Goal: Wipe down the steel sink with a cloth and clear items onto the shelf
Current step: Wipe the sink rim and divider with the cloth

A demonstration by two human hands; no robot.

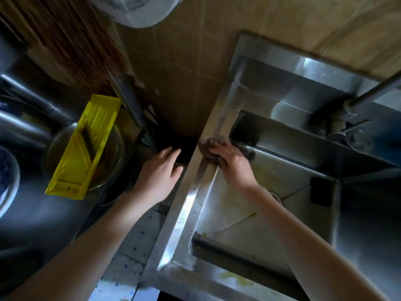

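While the right hand (233,164) closes its grip on the cloth (208,146) to scrub the sink (191,205) rim's far-left corner, the left hand (159,172) hangs open, empty, beside it.

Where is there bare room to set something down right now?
The sink basin floor between the right hand and the drain is bare. So is the front rim, apart from a yellowish smear. The left counter is crowded: a yellow slicer lies across a glass bowl. The left hand fills the dark gap beside the sink.
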